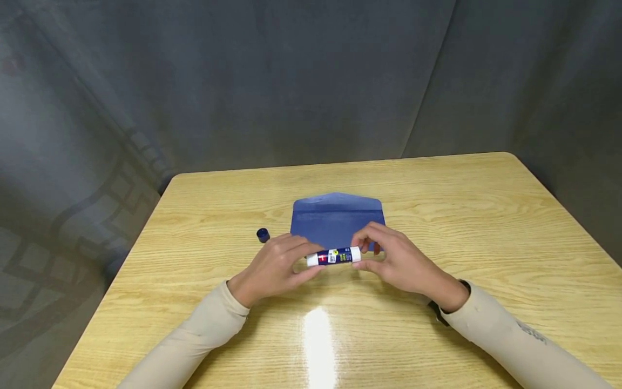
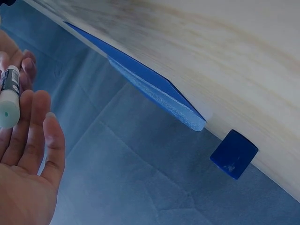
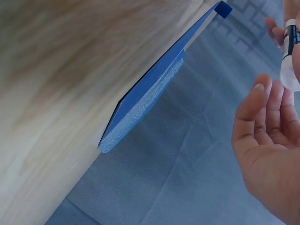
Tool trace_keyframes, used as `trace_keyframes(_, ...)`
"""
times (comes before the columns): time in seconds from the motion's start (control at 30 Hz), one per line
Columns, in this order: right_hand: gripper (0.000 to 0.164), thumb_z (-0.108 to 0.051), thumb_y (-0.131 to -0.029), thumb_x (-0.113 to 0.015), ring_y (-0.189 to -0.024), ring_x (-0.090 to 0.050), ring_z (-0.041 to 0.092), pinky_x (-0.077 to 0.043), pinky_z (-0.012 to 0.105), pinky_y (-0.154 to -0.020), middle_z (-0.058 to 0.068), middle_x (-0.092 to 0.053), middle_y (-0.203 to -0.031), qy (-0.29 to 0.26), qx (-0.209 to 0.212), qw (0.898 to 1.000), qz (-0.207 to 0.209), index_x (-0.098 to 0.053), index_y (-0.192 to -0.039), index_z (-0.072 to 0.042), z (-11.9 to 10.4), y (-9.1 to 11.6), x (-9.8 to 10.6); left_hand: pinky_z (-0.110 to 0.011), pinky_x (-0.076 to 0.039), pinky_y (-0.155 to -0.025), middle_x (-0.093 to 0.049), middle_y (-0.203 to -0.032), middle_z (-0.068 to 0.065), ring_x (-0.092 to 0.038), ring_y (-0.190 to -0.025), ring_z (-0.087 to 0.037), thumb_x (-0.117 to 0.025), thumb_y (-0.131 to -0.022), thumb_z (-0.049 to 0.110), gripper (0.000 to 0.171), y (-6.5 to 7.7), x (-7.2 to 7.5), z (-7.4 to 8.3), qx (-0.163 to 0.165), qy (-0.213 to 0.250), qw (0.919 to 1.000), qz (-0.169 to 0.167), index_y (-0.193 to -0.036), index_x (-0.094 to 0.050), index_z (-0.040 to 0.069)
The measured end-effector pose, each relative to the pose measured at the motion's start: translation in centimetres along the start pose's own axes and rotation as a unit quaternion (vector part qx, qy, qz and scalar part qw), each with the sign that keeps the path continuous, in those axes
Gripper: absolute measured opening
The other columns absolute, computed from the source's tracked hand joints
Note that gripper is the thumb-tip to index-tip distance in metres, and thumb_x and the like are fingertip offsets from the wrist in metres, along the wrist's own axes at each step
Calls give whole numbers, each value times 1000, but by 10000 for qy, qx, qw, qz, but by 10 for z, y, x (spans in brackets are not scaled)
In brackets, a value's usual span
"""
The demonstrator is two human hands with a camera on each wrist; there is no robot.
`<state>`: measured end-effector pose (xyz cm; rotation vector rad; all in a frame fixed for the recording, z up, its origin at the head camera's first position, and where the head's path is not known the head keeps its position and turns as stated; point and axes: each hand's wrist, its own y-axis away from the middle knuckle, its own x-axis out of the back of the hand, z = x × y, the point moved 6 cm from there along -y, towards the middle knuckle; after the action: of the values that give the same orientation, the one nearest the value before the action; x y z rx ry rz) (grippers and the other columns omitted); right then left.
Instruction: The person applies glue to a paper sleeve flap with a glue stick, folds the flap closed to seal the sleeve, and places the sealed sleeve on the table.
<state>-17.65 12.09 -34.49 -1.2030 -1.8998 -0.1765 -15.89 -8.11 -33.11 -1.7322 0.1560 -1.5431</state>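
Note:
Level above the table, a glue stick [image 1: 335,256] with a dark blue label and white ends is held between my two hands. My left hand [image 1: 277,266] pinches its left end between thumb and fingers. At the other end, my right hand [image 1: 400,262] grips the white base the same way. Behind the hands lies a blue envelope [image 1: 325,224], its flap raised on the far side; the flap [image 3: 140,117] looks pale and textured in the right wrist view. A dark blue cap [image 1: 263,235] stands left of the envelope, near my left hand.
The wooden table [image 1: 461,210] has a far edge close behind the envelope. A grey curtain [image 1: 291,81] hangs beyond it and along both sides. Light glares off the tabletop in front of the hands.

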Motion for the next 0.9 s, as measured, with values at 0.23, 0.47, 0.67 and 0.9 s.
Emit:
trace_keyframes(0.23, 30, -19, -81, -83, -85, -55, 3, -49, 25, -74, -14, -59, -95, 134, -122, 9998, -9, -63, -103, -25, 1, 1, 0, -19, -49, -60, -73, -82, 4, -63, -66, -8, -74, -89, 33, 25, 0, -1, 1, -5, -41, 10000, -6, -98, -76, 10)
trace_keyframes(0.47, 9, -30, -94, -69, -79, -52, 5, -44, 25, -67, -14, -58, -90, 471, -218, 9980, -346, -68, -102, -26, 2, 1, -4, -19, -49, -60, -73, -82, 4, -61, -66, -7, -81, -81, 29, 25, 1, -1, 1, -65, -114, 9999, 14, -98, -76, 10)
trace_keyframes(0.67, 26, -31, -105, -51, -68, -46, 4, -41, 23, -66, -14, -53, -76, 584, -243, 9957, -671, -66, -85, -22, 2, 0, -9, -20, -49, -60, -72, -82, 4, -60, -66, -6, -84, -78, 27, 28, 2, -2, 3, -320, -207, 9992, 122, -98, -75, 10)
trace_keyframes(0.9, 35, -35, -107, -45, -64, -44, 4, -40, 23, -63, -13, -48, -70, 323, -342, 9963, -723, -63, -81, -22, 2, -1, -11, -20, -49, -61, -71, -81, 5, -60, -67, -6, -85, -76, 24, 27, 2, -2, 3, -225, -64, 9997, 73, -96, -74, 10)
